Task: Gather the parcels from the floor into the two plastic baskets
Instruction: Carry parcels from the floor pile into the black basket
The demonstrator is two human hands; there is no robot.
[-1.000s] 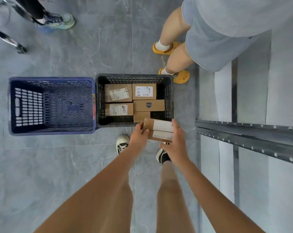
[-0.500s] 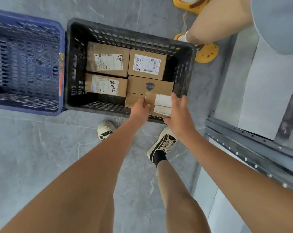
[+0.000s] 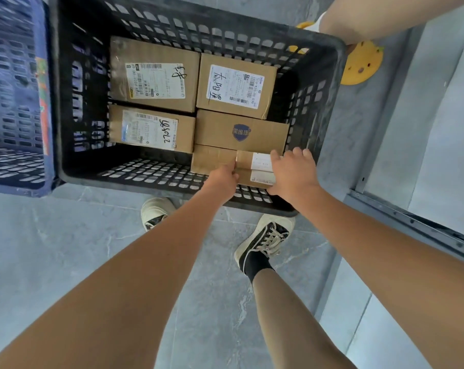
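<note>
Cardboard fills most of the black basket (image 3: 329, 65): 4 labelled or printed parcels lie flat on its floor, and a plain box (image 3: 212, 158) sits at the near right. Both hands are lowering 1 more small parcel (image 3: 255, 166) into that near right corner, where it rests on or just above the plain box, close to the near wall. The left hand (image 3: 221, 179) has its fingers curled round the parcel's left end; the right hand (image 3: 292, 174) grips the right end, fingers over the far edge and thumb on the near side. The blue basket (image 3: 47, 107) stands touching the black one on the left and shows no parcels in the part visible.

The step in hand looks like seating this parcel. To do it well, the person should keep it level, slide it against the near wall so it sits square on the box beneath, and release only once it bears weight. Letting go on a tilt could tip it towards the bare strip of basket floor to its left
</note>
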